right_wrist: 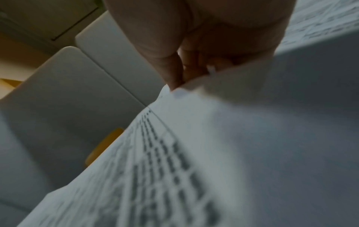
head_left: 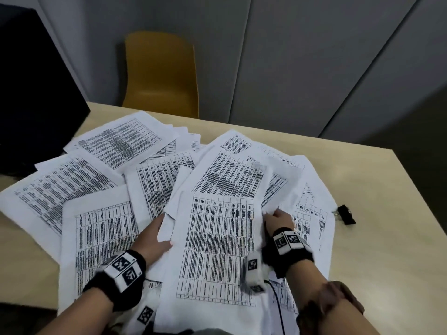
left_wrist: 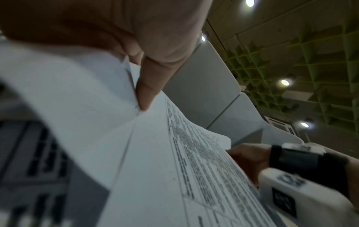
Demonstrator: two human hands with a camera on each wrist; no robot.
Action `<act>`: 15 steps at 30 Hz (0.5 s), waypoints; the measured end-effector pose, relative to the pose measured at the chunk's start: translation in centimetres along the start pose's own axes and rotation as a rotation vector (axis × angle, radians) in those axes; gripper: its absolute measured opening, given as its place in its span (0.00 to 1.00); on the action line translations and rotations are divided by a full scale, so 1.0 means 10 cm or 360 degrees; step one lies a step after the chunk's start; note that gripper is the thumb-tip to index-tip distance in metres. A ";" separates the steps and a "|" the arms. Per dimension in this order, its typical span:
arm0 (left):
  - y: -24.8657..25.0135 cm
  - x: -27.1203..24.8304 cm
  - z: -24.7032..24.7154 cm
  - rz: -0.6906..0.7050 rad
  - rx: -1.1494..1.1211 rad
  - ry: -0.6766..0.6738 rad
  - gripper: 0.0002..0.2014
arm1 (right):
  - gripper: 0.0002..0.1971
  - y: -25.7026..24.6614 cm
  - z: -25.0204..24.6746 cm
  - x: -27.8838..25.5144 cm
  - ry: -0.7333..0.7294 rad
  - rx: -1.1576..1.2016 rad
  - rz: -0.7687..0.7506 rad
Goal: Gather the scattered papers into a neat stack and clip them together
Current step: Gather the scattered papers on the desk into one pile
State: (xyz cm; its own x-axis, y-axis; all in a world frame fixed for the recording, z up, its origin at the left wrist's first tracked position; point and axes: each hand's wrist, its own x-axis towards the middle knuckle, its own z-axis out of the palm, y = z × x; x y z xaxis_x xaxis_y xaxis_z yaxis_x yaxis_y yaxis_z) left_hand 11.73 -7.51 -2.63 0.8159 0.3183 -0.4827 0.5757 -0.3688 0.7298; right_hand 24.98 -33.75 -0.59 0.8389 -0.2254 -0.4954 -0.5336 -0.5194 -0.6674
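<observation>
A sheaf [head_left: 217, 238] at the table's [head_left: 387, 238] near edge is gripped by the left hand [head_left: 154, 240] and pinched by the right hand [head_left: 275, 220]; a clip [head_left: 346, 215] lies towards the right edge.

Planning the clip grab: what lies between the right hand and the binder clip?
In the head view, overlapping printed sheets cover the table from the right hand almost to the binder clip; nothing else.
</observation>
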 end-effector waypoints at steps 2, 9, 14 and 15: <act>0.04 -0.04 -0.05 -0.0046 -0.0181 0.0018 0.29 | 0.13 0.03 -0.02 0.00 -0.0080 -0.0181 -0.0081; 0.07 0.02 -0.09 -0.0084 -0.0403 0.0021 0.35 | 0.08 0.21 -0.06 -0.12 -0.0477 0.0043 -0.0070; 0.02 0.04 0.03 0.0042 -0.0202 -0.0030 0.29 | 0.30 0.26 0.17 -0.46 -0.0401 0.0336 -0.0126; 0.02 0.03 0.02 0.0057 -0.0216 -0.0057 0.30 | 0.35 0.31 0.22 -0.46 -0.0366 0.0285 -0.0165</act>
State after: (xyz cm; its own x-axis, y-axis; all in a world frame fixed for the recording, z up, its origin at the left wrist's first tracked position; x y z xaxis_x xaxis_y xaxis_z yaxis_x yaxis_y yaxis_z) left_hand 12.10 -7.68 -2.79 0.8387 0.2746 -0.4704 0.5354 -0.2572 0.8045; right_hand 19.29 -32.54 -1.58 0.8545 0.0245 -0.5189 -0.4740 -0.3718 -0.7982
